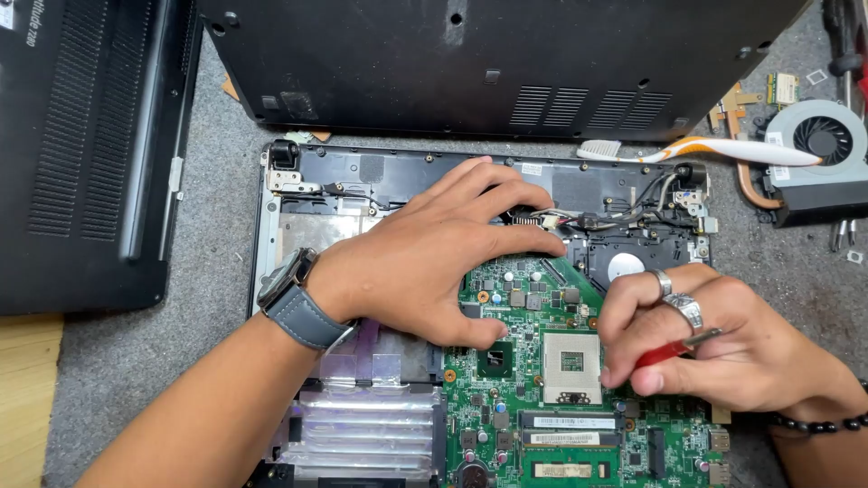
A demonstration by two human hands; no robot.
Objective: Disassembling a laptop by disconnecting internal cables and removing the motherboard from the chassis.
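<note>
The green motherboard [542, 398] sits in the opened laptop chassis [271, 271] on the grey mat — the left hand [434, 253] lies spread flat over its upper edge, fingers released and pressing by the small wire connector [542, 219]. The right hand [714, 343] is closed around a red-handled tool [665, 352] beside the square processor socket [571, 363]. Further out lie a toothbrush [705, 149], a cooling fan [823, 149] and two black laptop covers.

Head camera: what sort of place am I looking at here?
Probably an electronics repair bench. An opened laptop's green motherboard lies under both hands, a removed cooling fan and a toothbrush sit on grey matting, and the right hand holds a red-handled tool.
</note>
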